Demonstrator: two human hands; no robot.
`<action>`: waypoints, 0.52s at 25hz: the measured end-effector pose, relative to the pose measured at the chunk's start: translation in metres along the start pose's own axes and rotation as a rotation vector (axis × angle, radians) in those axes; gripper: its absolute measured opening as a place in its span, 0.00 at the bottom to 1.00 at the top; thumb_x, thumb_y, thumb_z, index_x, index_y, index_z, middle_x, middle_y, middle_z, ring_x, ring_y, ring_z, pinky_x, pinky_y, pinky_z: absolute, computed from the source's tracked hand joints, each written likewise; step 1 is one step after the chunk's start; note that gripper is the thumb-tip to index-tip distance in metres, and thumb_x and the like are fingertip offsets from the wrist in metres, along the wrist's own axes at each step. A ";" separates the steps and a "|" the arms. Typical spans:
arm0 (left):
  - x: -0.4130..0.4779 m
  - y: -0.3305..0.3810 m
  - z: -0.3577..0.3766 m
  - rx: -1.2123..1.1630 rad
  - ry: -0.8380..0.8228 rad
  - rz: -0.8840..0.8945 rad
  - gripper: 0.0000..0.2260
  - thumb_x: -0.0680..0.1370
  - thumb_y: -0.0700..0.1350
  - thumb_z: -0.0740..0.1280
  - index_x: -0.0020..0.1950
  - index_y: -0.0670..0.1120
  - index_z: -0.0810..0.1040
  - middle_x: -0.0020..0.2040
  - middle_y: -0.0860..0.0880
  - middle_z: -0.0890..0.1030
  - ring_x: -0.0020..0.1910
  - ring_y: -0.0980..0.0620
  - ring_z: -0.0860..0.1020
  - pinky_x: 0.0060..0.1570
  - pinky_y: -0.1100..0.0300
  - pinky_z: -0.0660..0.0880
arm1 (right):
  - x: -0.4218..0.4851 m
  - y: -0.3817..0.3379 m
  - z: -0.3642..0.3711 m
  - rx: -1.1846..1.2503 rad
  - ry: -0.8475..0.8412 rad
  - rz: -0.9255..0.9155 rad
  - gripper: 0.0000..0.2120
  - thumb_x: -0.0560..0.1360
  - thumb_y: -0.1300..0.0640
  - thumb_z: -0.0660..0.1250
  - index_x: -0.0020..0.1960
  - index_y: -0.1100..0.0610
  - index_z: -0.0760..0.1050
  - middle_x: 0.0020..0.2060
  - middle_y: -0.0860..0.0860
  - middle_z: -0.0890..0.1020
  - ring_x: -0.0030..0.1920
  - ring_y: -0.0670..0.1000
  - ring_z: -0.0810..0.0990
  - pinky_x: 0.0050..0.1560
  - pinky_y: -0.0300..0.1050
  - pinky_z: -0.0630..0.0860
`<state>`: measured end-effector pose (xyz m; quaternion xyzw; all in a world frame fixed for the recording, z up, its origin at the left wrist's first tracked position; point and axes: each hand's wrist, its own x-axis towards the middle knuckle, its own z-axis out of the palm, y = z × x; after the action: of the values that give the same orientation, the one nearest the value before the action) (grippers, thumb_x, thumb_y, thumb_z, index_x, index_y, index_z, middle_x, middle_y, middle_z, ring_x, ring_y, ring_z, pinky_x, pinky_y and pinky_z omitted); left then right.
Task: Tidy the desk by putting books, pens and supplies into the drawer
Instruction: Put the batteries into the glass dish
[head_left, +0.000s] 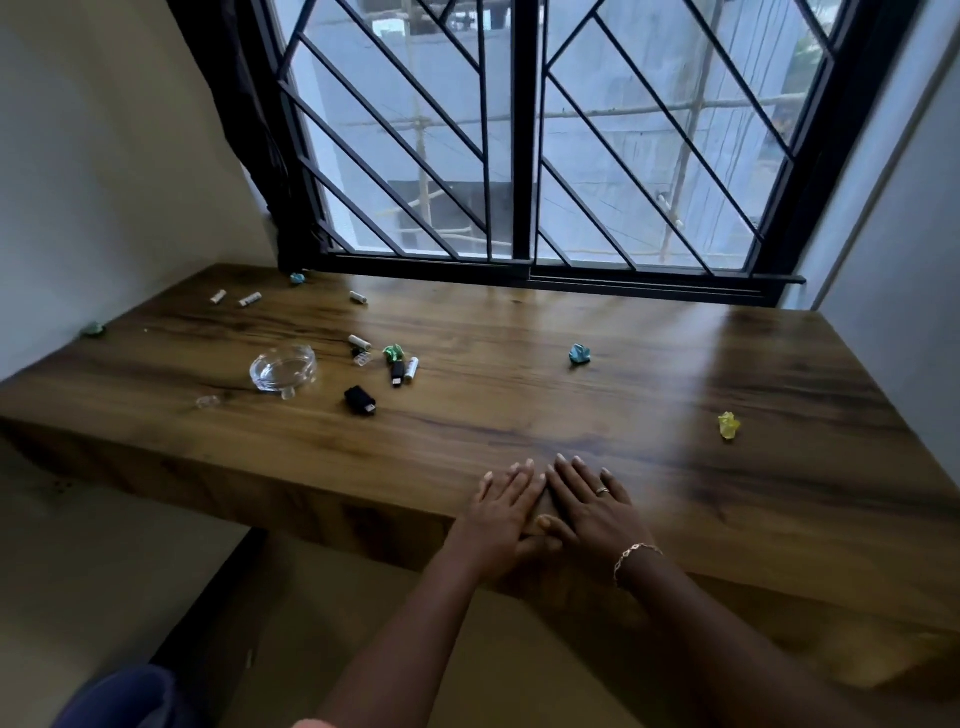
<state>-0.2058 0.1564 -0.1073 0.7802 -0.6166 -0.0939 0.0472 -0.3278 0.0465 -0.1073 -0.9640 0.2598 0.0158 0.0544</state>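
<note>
Desk (519, 364) — grained brown wood, batteries (358, 341) scattered — with left hand (501, 512) and right hand (592, 506) lying flat, unclenched.

My head-worn camera, the only view, looks forward and down across the wooden desk (519, 395) toward the barred window (524, 156) at its far edge, the desk's near edge close below me.

Right hand (592, 506) wears ring (602, 490) and chain bracelet (636, 553).

Left hand (501, 512) and right hand (589, 506) flat, side by side.
Palms face down, fingers straight and slightly spread, thumbs meeting between the two; both bare forearms reach forward, holding nothing.
</note>
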 end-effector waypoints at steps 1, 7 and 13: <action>-0.002 -0.006 0.001 -0.020 0.012 -0.002 0.43 0.68 0.73 0.37 0.77 0.50 0.45 0.78 0.50 0.43 0.76 0.53 0.40 0.74 0.52 0.37 | 0.003 -0.002 0.001 -0.009 -0.008 0.031 0.65 0.46 0.27 0.11 0.76 0.51 0.45 0.76 0.50 0.44 0.76 0.50 0.42 0.69 0.45 0.34; 0.003 -0.045 -0.011 -0.100 0.055 0.029 0.48 0.62 0.73 0.31 0.77 0.49 0.43 0.78 0.48 0.41 0.76 0.51 0.39 0.73 0.54 0.37 | 0.032 -0.032 -0.007 0.041 -0.025 0.224 0.65 0.45 0.26 0.14 0.76 0.49 0.44 0.76 0.52 0.44 0.76 0.52 0.42 0.73 0.55 0.42; 0.005 -0.128 -0.043 -0.098 0.121 -0.038 0.51 0.60 0.74 0.28 0.77 0.49 0.41 0.77 0.47 0.38 0.76 0.50 0.38 0.69 0.56 0.32 | 0.084 -0.079 -0.016 0.066 0.053 0.281 0.63 0.50 0.24 0.16 0.75 0.52 0.52 0.76 0.56 0.50 0.76 0.55 0.48 0.74 0.48 0.46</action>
<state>-0.0733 0.1797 -0.0897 0.7929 -0.5922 -0.0773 0.1207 -0.2152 0.0707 -0.0885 -0.9158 0.3941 -0.0106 0.0765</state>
